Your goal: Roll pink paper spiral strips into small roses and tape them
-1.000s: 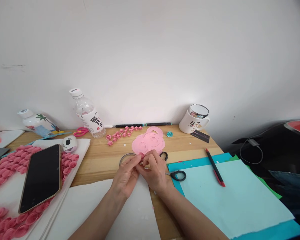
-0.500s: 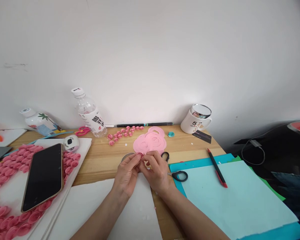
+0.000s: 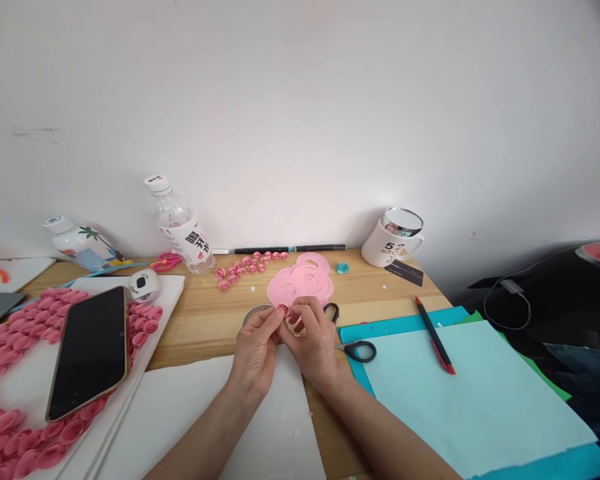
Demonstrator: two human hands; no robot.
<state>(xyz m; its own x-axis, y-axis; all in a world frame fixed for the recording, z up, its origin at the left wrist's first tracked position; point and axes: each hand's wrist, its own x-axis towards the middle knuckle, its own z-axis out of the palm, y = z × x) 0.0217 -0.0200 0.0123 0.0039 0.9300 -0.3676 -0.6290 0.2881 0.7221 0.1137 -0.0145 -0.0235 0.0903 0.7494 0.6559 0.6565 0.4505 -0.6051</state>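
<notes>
Between my two hands, over the near part of the wooden desk, is a small pink coiled paper rose [image 3: 283, 309]. My left hand [image 3: 256, 350] pinches it between thumb and fingertips. My right hand [image 3: 314, 345] is closed at its other side, thumb against the rose and fingers curled; the fingertips partly hide it. Just beyond lie pink paper spirals [image 3: 300, 283] in a stack. Several finished pink paper roses [image 3: 253, 265] sit further back left. Black-handled scissors [image 3: 361, 351] lie beside and partly under my right hand. White paper [image 3: 275, 413] lies below my forearms.
On the left, a phone [image 3: 91, 353] rests on a board covered with pink paper roses [image 3: 10, 363]. Bottles [image 3: 183, 230] stand near the wall. A white mug [image 3: 391, 240], a black card [image 3: 404, 272] and a teal paper coil [image 3: 343, 268] are at the back. Right: a pen [image 3: 434, 333] on pale blue paper [image 3: 475, 400].
My right fingers have lifted and spread slightly away from the rose, so more of it shows. The left hand keeps its pinch. The view has shifted very slightly.
</notes>
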